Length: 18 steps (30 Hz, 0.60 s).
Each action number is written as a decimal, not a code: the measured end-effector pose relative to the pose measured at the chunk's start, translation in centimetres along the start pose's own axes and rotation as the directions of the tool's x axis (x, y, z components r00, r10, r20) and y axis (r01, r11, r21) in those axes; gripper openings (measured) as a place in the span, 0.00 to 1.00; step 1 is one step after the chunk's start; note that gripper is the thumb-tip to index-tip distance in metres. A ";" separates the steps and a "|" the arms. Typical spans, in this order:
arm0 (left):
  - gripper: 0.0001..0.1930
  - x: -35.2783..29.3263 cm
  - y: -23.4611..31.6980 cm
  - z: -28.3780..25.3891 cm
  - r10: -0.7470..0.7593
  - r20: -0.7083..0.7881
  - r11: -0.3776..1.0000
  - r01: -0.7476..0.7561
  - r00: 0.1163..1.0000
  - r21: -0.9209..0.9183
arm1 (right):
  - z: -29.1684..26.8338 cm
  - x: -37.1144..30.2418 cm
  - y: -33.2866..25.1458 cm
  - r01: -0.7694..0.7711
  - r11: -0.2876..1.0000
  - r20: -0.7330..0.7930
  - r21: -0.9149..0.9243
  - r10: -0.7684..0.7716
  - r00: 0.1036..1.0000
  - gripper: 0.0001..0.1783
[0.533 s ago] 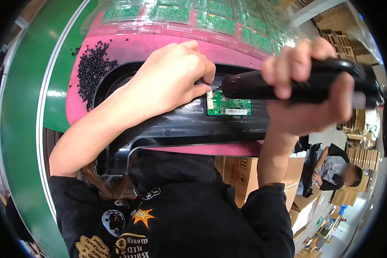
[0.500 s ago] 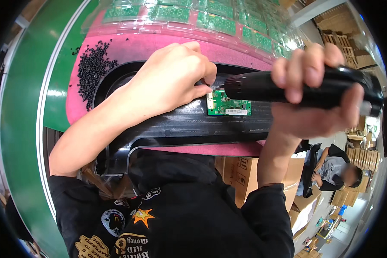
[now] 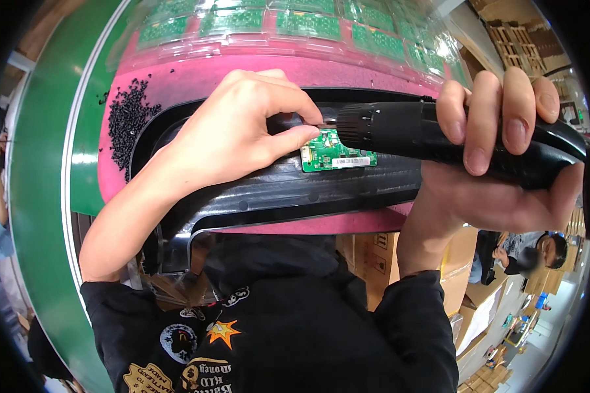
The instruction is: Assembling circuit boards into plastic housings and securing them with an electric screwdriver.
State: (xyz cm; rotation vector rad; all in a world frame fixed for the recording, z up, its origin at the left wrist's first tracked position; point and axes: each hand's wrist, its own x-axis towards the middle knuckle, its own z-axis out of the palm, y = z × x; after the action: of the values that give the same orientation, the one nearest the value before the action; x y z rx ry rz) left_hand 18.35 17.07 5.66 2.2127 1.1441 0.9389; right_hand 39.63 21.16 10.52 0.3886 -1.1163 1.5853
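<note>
My right hand (image 3: 491, 164) grips a black electric screwdriver (image 3: 439, 137) held level, its tip pointing left. My left hand (image 3: 242, 131) pinches the driver's bit just above a small green circuit board (image 3: 334, 156). The board sits on a long black plastic housing (image 3: 288, 190) that lies on a pink mat (image 3: 190, 78). Whether a screw is between my left fingertips is hidden.
A pile of small black screws (image 3: 126, 118) lies on the pink mat at the left. Clear trays of green circuit boards (image 3: 308, 23) line the far side. A green conveyor belt (image 3: 39, 164) curves along the left. Cardboard boxes (image 3: 465, 295) and another person (image 3: 537, 252) are at lower right.
The screwdriver has tilted slightly, its rear end lower at the right. My left hand stays pinched at the bit over the board.
</note>
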 end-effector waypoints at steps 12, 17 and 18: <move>0.08 0.2 -0.1 0.3 0.093 0.033 0.992 -0.090 0.995 -0.093 | 0.6 -0.5 -1.1 -0.116 0.940 0.076 -0.321 0.148 0.986 0.26; 0.07 -0.1 0.1 0.1 -0.003 -0.009 0.995 0.002 1.000 -0.103 | 1.2 -0.1 -0.7 -0.141 0.919 0.100 -0.369 0.190 0.977 0.26; 0.07 -0.1 0.2 0.2 -0.007 -0.012 0.995 0.006 1.000 -0.102 | 1.3 -0.1 -0.5 -0.143 0.920 0.102 -0.365 0.192 0.976 0.26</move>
State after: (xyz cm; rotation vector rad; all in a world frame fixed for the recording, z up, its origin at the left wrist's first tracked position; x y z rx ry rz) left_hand 18.57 16.87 5.67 2.1236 1.0834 0.9872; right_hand 39.74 20.03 11.38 0.1617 -1.5471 1.4788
